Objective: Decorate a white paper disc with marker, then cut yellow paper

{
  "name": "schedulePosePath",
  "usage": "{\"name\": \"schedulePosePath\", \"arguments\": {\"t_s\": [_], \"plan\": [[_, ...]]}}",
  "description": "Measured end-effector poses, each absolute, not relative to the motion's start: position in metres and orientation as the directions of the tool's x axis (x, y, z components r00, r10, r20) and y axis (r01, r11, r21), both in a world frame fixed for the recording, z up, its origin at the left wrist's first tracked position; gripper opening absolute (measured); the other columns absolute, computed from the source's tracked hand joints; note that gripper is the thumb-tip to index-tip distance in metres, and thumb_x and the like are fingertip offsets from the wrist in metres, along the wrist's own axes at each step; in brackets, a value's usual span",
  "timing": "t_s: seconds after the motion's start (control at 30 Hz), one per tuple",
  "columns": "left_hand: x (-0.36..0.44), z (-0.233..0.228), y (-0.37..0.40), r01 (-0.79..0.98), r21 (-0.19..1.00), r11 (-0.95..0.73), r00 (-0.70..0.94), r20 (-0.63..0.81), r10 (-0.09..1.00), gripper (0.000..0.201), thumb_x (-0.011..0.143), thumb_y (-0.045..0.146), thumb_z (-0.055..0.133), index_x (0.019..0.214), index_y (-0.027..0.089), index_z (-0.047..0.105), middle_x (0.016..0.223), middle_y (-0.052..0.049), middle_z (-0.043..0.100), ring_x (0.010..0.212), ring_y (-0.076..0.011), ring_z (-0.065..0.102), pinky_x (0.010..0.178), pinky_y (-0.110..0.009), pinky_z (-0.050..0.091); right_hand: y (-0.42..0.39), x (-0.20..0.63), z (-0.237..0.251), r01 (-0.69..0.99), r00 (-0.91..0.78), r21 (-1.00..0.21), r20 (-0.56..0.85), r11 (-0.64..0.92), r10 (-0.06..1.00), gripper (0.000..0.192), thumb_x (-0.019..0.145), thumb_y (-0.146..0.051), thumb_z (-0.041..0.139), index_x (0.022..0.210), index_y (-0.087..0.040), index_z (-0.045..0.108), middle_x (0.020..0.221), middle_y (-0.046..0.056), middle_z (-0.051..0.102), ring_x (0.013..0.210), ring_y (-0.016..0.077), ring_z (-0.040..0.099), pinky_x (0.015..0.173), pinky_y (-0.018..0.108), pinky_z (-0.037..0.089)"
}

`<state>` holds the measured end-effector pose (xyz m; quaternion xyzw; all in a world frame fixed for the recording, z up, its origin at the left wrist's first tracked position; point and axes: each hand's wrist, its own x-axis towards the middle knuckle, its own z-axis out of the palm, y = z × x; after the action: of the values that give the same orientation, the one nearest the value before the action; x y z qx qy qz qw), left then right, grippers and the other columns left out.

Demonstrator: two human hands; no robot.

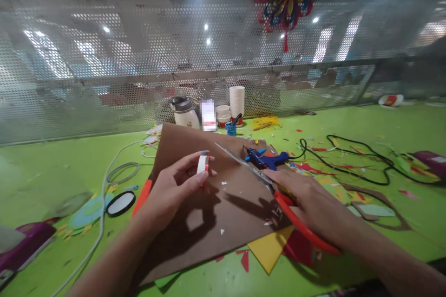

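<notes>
Two bare hands work above a large brown cardboard sheet point(209, 204) that lies on a bright green bench point(52, 167). The left hand point(172, 190) is raised a little over the sheet and pinches a small white and red paper piece point(202, 165) between thumb and fingertips, holding it upright near the sheet's middle. The right hand point(310, 204) rests low at the sheet's right edge, closed over the handles of a pair of red-handled scissors point(278, 195); their long metal blades point far and to the left, close together, with the tips ending just right of the paper piece and apart from it. Just beyond the blades, a blue glue gun point(266, 159) lies on the far right corner of the sheet, its black cord point(351, 158) trailing off to the right across the bench. A yellow paper triangle point(270, 250) sticks out from under the sheet's near right edge. On the left, a black-rimmed oval mirror point(120, 203) lies beside a grey cable point(104, 195). At the far side stands a stack of white paper cups point(237, 100) before a perforated metal screen point(139, 55).
</notes>
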<state>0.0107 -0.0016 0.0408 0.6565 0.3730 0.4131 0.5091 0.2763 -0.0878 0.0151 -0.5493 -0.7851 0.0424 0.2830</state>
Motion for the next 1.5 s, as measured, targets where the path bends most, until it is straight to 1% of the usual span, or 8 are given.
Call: {"name": "schedulePosePath", "arguments": {"t_s": [0.17,0.27,0.4,0.63,0.97,1.17,1.33,1.5], "plan": [[0.003,0.033,0.004,-0.224,0.974,-0.027,0.494,0.137,0.858,0.044,0.083,0.035,0.072,0.126,0.025,0.066,0.116,-0.013,0.07,0.087,-0.0247,0.069,0.059,-0.029,0.055,-0.088,0.272,0.017,0.824,-0.27,-0.329,0.487,0.461,0.83,0.049,0.082,-0.009,0.051,0.13,-0.015,0.061,0.099,0.013,0.069,0.091,0.0261,0.064,0.082,0.041,0.054],[0.004,0.031,0.006,-0.332,0.943,-0.002,0.506,0.181,0.843,0.04,0.086,0.036,0.068,0.124,0.025,0.066,0.108,-0.012,0.072,0.086,-0.0266,0.07,0.057,-0.03,0.056,-0.089,0.271,0.012,0.837,-0.296,-0.262,0.52,0.48,0.801,0.052,0.08,-0.009,0.05,0.131,-0.013,0.06,0.097,0.014,0.066,0.087,0.0271,0.063,0.077,0.043,0.054],[0.008,0.032,0.007,-0.382,0.922,0.058,0.527,0.166,0.834,0.035,0.091,0.044,0.06,0.114,0.019,0.068,0.097,-0.012,0.074,0.08,-0.0245,0.07,0.057,-0.029,0.055,-0.086,0.271,0.002,0.862,-0.318,-0.177,0.539,0.474,0.78,0.055,0.081,-0.007,0.048,0.135,-0.012,0.056,0.095,0.014,0.061,0.083,0.0276,0.06,0.07,0.043,0.053],[0.009,0.038,0.006,-0.308,0.918,0.249,0.54,-0.047,0.84,0.054,0.085,0.066,0.055,0.093,0.014,0.067,0.071,-0.01,0.071,0.056,-0.016,0.064,0.045,-0.02,0.044,-0.084,0.27,-0.001,0.885,-0.345,-0.073,0.559,0.459,0.754,0.047,0.089,-0.01,0.044,0.136,-0.009,0.055,0.088,0.012,0.057,0.076,0.0258,0.056,0.065,0.04,0.049],[0.01,0.039,0.001,-0.26,0.917,0.303,0.572,-0.107,0.814,0.052,0.087,0.067,0.051,0.09,0.016,0.064,0.06,-0.008,0.069,0.045,-0.0131,0.058,0.039,-0.017,0.039,-0.085,0.274,0.007,0.884,-0.354,-0.107,0.482,0.455,0.802,0.05,0.084,-0.012,0.05,0.133,-0.008,0.059,0.091,0.015,0.061,0.08,0.0268,0.059,0.069,0.041,0.052],[0.008,0.044,0.001,-0.238,0.913,0.331,0.596,-0.132,0.792,0.049,0.083,0.064,0.059,0.085,0.016,0.065,0.058,-0.006,0.068,0.045,-0.013,0.057,0.039,-0.017,0.036,-0.086,0.277,0.016,0.855,-0.376,-0.188,0.416,0.483,0.828,0.047,0.083,-0.012,0.052,0.129,-0.013,0.063,0.097,0.015,0.067,0.087,0.0273,0.064,0.076,0.042,0.055],[0.007,0.046,0.0,-0.226,0.901,0.37,0.587,-0.177,0.79,0.053,0.082,0.066,0.058,0.086,0.015,0.068,0.06,-0.006,0.067,0.046,-0.0132,0.057,0.038,-0.017,0.031,-0.085,0.281,0.018,0.792,-0.362,-0.352,0.385,0.498,0.849,0.044,0.085,-0.018,0.062,0.128,-0.022,0.064,0.11,0.01,0.073,0.091,0.0233,0.067,0.079,0.036,0.055],[0.006,0.044,0.001,-0.192,0.915,0.355,0.616,-0.169,0.769,0.055,0.083,0.068,0.054,0.085,0.015,0.069,0.055,-0.006,0.064,0.043,-0.0124,0.054,0.037,-0.017,0.028,-0.085,0.281,0.017,0.783,-0.38,-0.348,0.39,0.516,0.839,0.044,0.083,-0.014,0.06,0.126,-0.022,0.066,0.108,0.01,0.073,0.091,0.0228,0.068,0.081,0.037,0.054]]}}
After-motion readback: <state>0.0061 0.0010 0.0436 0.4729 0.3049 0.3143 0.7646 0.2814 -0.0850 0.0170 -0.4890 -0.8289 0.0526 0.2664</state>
